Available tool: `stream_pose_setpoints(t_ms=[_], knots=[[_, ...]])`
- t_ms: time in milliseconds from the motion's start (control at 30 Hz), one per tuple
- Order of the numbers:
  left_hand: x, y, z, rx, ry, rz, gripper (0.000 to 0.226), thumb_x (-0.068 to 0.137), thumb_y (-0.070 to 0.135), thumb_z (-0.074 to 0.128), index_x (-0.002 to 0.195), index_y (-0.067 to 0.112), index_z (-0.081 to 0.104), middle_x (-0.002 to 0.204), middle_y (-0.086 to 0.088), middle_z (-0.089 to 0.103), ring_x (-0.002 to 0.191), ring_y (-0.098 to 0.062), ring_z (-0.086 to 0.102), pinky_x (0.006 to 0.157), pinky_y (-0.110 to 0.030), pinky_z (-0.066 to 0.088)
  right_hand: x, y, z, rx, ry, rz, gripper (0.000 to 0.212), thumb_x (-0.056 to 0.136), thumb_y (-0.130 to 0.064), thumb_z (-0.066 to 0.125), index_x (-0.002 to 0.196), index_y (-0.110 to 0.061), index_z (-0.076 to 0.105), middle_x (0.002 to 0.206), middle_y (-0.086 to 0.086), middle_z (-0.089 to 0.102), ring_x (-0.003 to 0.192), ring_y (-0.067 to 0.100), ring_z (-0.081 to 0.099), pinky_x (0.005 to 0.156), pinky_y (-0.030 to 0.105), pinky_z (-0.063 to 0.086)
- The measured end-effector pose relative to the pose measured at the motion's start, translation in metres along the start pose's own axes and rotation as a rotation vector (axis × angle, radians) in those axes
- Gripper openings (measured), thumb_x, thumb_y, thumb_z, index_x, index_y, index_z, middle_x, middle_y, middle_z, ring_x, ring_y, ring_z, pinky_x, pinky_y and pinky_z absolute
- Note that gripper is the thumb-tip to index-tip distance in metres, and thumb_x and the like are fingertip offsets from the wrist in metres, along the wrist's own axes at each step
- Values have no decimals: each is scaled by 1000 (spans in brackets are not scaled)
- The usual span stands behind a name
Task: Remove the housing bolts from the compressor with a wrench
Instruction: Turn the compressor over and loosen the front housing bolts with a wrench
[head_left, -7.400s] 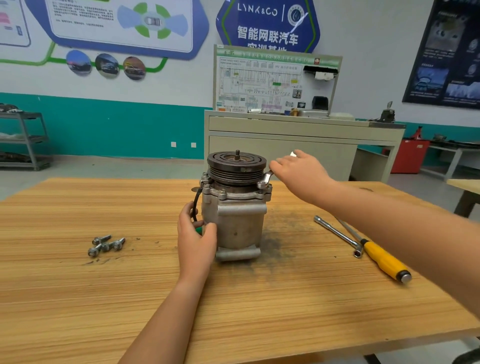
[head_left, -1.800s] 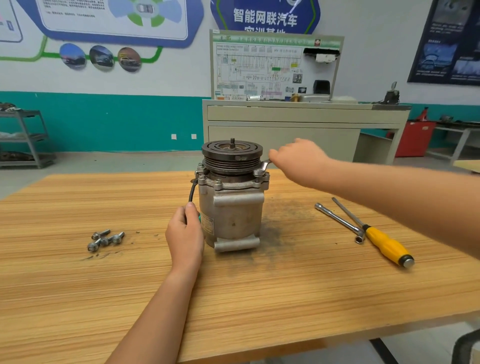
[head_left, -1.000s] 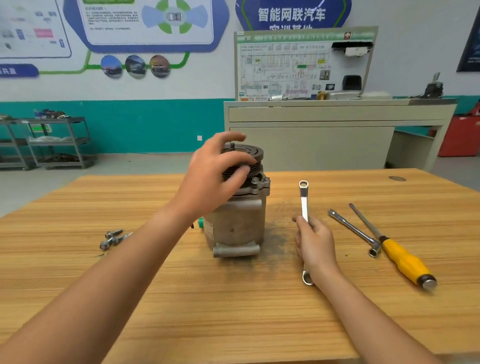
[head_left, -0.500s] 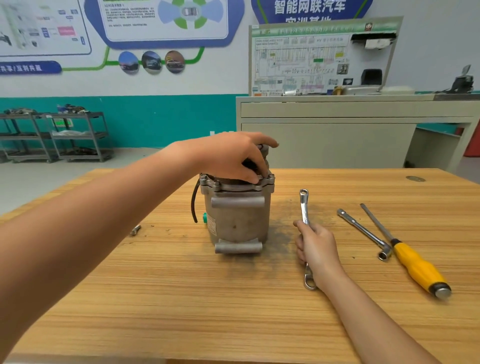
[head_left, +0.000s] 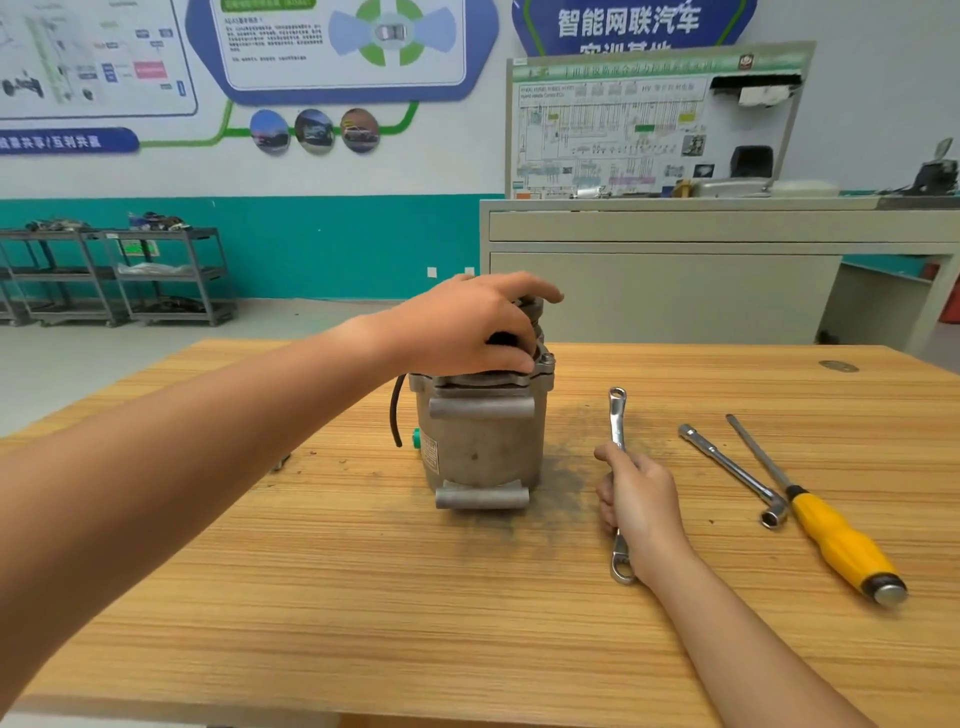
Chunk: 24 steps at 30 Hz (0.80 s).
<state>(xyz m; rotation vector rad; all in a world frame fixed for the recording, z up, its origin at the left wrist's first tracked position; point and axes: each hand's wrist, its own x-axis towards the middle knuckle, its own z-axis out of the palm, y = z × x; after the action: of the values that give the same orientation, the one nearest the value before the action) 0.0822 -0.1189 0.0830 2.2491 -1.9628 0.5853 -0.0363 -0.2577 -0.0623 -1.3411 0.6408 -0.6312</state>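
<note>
Left hand (head_left: 467, 327) on top of compressor (head_left: 483, 447), fingers (head_left: 519, 288) curled around its upper part. Compressor upright at middle of tabletop (head_left: 363, 597). Right of compressor, right hand (head_left: 639, 504) rests on tabletop, fingers clenched round wrench (head_left: 616, 415). Farther right: socket bar (head_left: 727, 467), yellow screwdriver (head_left: 836, 540), both lying on tabletop, untouched

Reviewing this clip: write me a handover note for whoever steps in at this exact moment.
Left hand grips the top of the compressor, upright on the table.
Right hand holds the wrench beside it, lower end on the table.
Done: cannot tell; no loose bolts clearly in view.
Left: a housing bolt sits in the flange's right corner; refit the wrench there.
</note>
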Motion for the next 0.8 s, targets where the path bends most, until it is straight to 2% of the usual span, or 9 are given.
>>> stream_pose_setpoints(t_ms=[133,233,300,367,433,533,600,733,800], knots=[[-6,-5,0,-242,97,-117,39,86,40,60,119,19,62,149,2,33,130,-16,39,102,-31,36,-6,-5,0,60,-33,-54,21,96,-14,41,107,-11,58,51,1,33,37,9,30,33,16,26],[-6,-10,3,-397,209,-376,49,93,45,44,137,23,46,151,4,32,135,-11,31,102,-22,23,-24,-10,-4,-1,-181,-265,24,99,-15,36,106,-29,55,48,-6,45,37,9,43,36,19,38],[-5,-14,10,-435,207,-516,46,100,40,33,140,20,42,146,-1,41,131,-14,36,94,-17,24,-36,-13,-8,-106,-263,-414,29,97,-15,39,107,-39,53,53,-6,52,42,8,46,40,19,40],[-3,-16,13,-439,187,-560,46,101,39,29,142,19,40,144,-2,45,130,-17,39,91,-18,24,-42,-24,-13,-230,-228,-509,32,94,-12,45,101,-42,55,55,-5,51,47,9,44,43,22,37],[-2,-18,13,-433,170,-566,47,101,40,28,143,21,37,146,-2,42,133,-18,36,93,-20,24,-41,-40,-20,-457,-136,-636,31,92,-9,47,97,-38,56,57,-4,50,47,8,42,45,23,34],[-2,-21,15,-416,183,-585,45,102,38,30,143,23,37,146,-1,42,133,-19,36,93,-22,26,-36,-65,-25,-973,-62,-783,31,93,-14,44,117,-31,55,60,-3,53,51,15,47,47,31,35],[-2,-21,17,-389,192,-583,43,102,35,30,143,24,39,145,-1,43,131,-19,38,90,-22,27,-36,-76,-23,-1252,15,-853,35,94,-16,41,125,-30,49,60,-2,48,55,22,43,44,28,27],[-1,-23,19,-378,195,-588,42,102,32,30,142,25,39,143,-2,45,127,-21,41,88,-23,30,-39,-95,-16,-1487,53,-861,39,92,-14,38,127,-33,41,74,3,55,69,30,49,52,31,30],[-1,-23,20,-379,201,-592,41,101,30,30,141,25,40,141,-3,47,126,-21,42,87,-24,31,-40,-106,-11,-1591,33,-882,43,91,-11,38,129,-32,37,67,1,44,68,29,43,48,30,26]])
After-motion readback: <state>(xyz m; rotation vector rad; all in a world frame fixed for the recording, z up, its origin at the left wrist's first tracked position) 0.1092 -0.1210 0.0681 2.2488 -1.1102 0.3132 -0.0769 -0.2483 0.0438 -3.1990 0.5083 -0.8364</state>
